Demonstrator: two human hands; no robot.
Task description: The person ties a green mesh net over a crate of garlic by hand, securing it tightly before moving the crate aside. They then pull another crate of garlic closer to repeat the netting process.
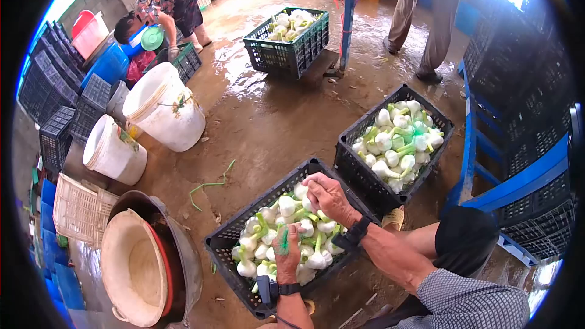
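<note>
Below me stands a black plastic crate full of white bulbs with green stems. My left hand is over the near middle of these bulbs, a green patch on its back, its fingers foreshortened and partly hidden. Near the crate's far right edge is my right hand, its fingers curled; whatever they hold, if anything, is hidden. Both wrists wear dark straps. A second black crate of similar bulbs sits just beyond, to the right.
A third crate of bulbs rests on a scale. White buckets and nested basins stand left. One person bends at the back left; another stands back right. A blue frame with crates is on the right.
</note>
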